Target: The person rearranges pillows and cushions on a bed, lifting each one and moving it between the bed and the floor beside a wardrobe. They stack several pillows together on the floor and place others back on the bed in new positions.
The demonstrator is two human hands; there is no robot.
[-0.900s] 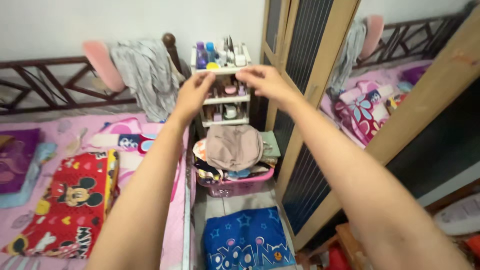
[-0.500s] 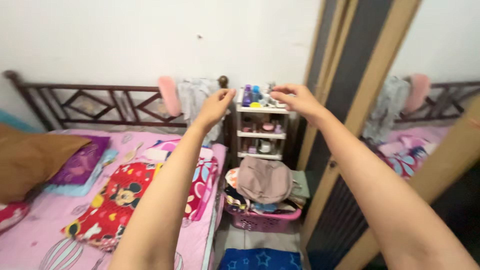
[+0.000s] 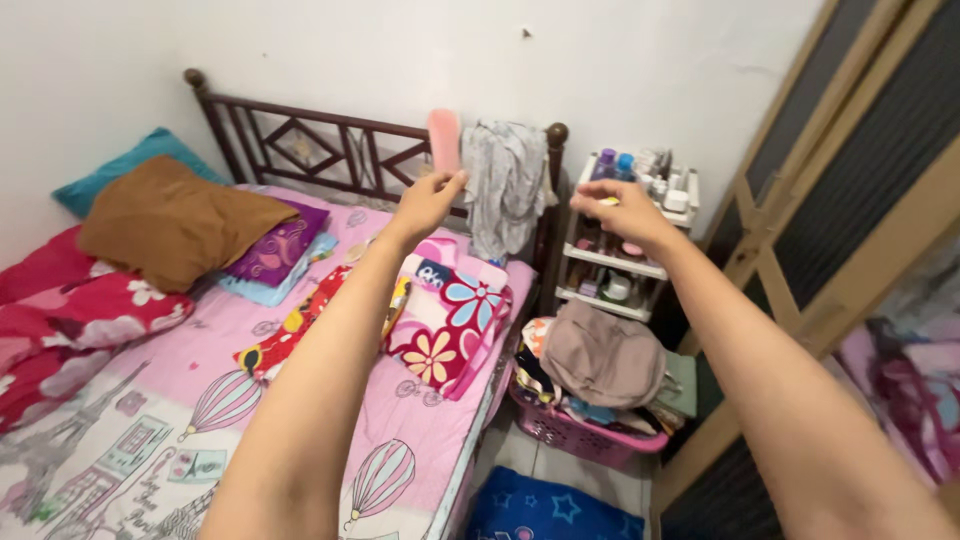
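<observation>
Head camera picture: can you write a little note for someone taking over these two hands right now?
Left hand: raised, loosely curled, nothing seen in its grip, just below the pink thing hung on the headboard, beside the grey cloth.
Right hand: raised in front of the white shelf rack; whether its grip holds anything cannot be told.
Below: the pink basket, heaped with clothes.
Done: nothing clearly grasped.
Left: cloth, pink thing and rack untouched.

A purple bottle point(image 3: 605, 163), a blue bottle point(image 3: 625, 166) and white jars point(image 3: 676, 199) stand atop the white shelf point(image 3: 612, 263).
</observation>
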